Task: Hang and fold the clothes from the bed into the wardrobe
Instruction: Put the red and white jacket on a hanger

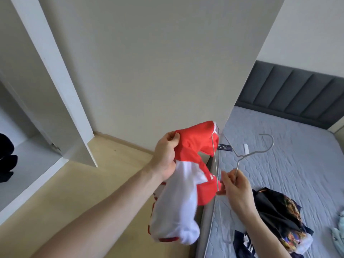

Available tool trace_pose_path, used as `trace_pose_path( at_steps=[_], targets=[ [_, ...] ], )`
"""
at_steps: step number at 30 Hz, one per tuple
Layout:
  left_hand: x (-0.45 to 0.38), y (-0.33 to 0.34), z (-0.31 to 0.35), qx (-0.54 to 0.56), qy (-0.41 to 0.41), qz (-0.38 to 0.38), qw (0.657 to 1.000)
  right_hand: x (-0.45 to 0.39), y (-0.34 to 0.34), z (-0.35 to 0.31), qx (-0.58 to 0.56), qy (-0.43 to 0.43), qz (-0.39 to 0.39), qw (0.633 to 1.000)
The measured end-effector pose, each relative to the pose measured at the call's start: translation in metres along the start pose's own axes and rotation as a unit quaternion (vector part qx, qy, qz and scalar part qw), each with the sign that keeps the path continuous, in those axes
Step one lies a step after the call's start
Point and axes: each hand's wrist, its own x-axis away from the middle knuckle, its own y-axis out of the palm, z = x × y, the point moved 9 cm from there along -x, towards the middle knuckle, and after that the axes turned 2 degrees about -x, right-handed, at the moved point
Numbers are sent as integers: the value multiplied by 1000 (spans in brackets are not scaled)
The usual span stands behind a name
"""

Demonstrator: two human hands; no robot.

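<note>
**Red top going onto the hanger**

Left hand [167, 155] grips the red-and-white garment [188, 164] by its top edge; right hand [235, 185] pinches the wire hanger [240, 157], one end already inside the fabric. Not yet hung, by my reading. More clothes [279, 220] wait on the bed [288, 155]; the wardrobe [28, 146] stands open.

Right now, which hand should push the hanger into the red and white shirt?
Probably the right hand: it already pinches the wire hanger, while the left hand grips the shirt.
</note>
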Motion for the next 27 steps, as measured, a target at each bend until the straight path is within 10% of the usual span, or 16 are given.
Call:
trace_pose_path(
  at_steps=[7, 15, 27],
  targets=[
    [-2, -25, 36, 17, 17, 28, 999, -5, -23, 47, 34, 129, 34, 990],
    [10, -5, 64, 52, 14, -20, 998, 26, 63, 74, 99, 169, -156, 968],
    [2, -5, 95, 75, 67, 27, 995, 84, 120, 86, -190, 403, -364, 818]
  ],
)
